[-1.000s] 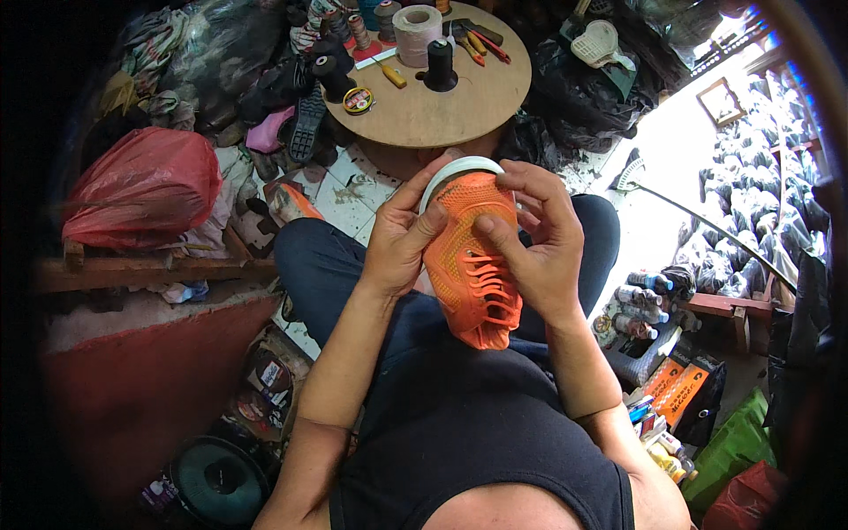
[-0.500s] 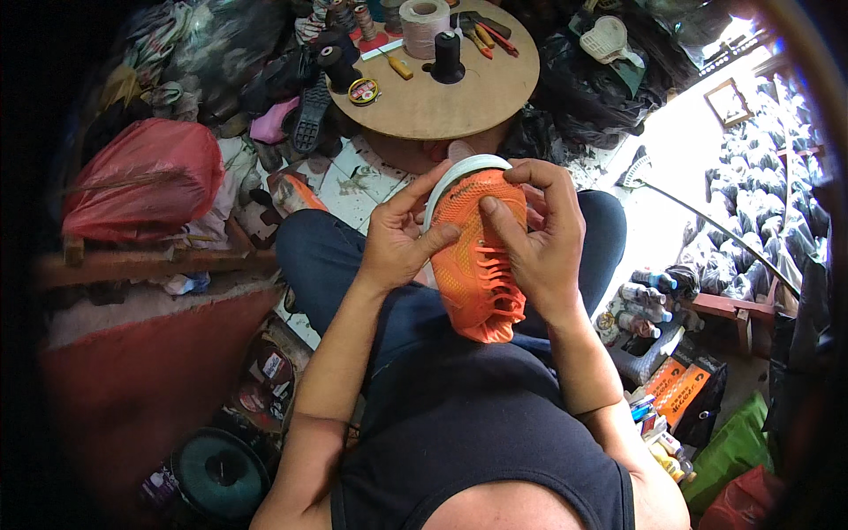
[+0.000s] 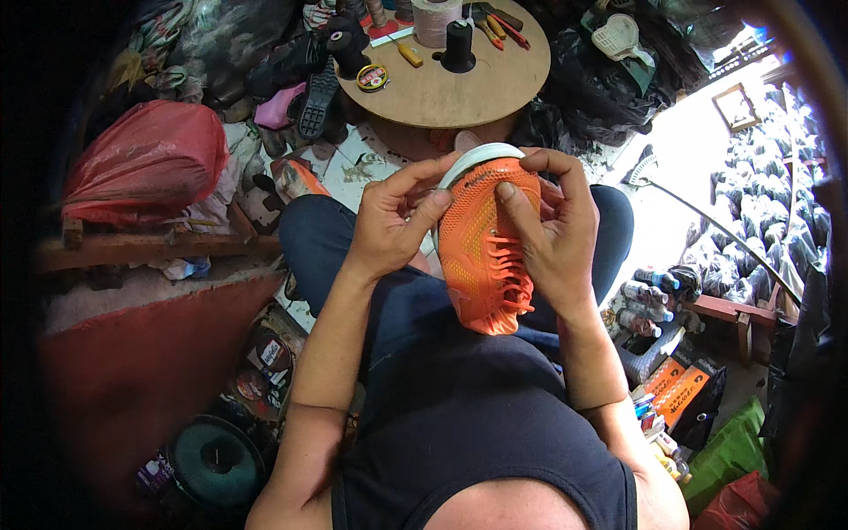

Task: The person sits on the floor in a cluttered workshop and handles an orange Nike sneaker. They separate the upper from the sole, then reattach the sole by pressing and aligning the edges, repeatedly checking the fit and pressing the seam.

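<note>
- Standing within apparent reach, the round table point(image 3: 442, 104) carries the small items listed last.
- Orange shoe point(image 3: 481, 256): held above the lap, off the table's near edge, toe towards that edge, probably keeping the white sole rim point(image 3: 473, 160) in sight.
- Left hand point(image 3: 393, 216): pinching the rim at the toe's left, seemingly to steady it.
- Right hand point(image 3: 561, 225): thumb pressed on the upper, forefinger over the toe's edge, apparently bracing the other side.
- Black spool point(image 3: 458, 49): upright, inward from the near edge.
- Round tin point(image 3: 372, 78): by the left edge.
</note>
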Demonstrator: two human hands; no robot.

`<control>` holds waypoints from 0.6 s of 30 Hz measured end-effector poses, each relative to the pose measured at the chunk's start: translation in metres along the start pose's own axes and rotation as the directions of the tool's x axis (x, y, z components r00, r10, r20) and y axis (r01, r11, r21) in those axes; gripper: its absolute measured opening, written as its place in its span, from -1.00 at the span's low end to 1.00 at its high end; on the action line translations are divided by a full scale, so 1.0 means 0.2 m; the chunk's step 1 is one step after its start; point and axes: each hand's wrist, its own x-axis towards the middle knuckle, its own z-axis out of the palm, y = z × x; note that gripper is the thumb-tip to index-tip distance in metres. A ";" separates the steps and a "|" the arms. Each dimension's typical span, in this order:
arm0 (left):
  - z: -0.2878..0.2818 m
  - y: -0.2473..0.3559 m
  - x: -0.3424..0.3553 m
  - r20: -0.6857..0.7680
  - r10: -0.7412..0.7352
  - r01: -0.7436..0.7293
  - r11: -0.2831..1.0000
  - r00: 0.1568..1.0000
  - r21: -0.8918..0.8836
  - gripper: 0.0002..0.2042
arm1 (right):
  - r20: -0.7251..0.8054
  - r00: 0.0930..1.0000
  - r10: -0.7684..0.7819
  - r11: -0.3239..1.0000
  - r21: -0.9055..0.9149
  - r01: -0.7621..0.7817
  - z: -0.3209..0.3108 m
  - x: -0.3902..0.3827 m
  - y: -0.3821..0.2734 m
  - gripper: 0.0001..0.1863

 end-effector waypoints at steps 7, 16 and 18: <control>-0.03 0.09 0.00 0.135 0.083 -0.124 0.935 0.987 0.334 -0.49 | -0.065 0.992 0.111 0.987 0.125 -0.103 0.03 -0.01 -0.02 -0.67; 0.08 0.12 -0.05 -0.071 0.203 -0.162 0.913 0.977 0.374 -0.49 | -0.030 0.993 0.114 0.993 -0.017 -0.115 0.01 -0.02 -0.10 -0.50; 0.12 0.10 -0.05 -0.177 0.234 -0.157 0.918 0.956 0.364 -0.51 | -0.044 0.996 0.075 0.997 -0.017 -0.076 0.02 -0.02 -0.12 -0.53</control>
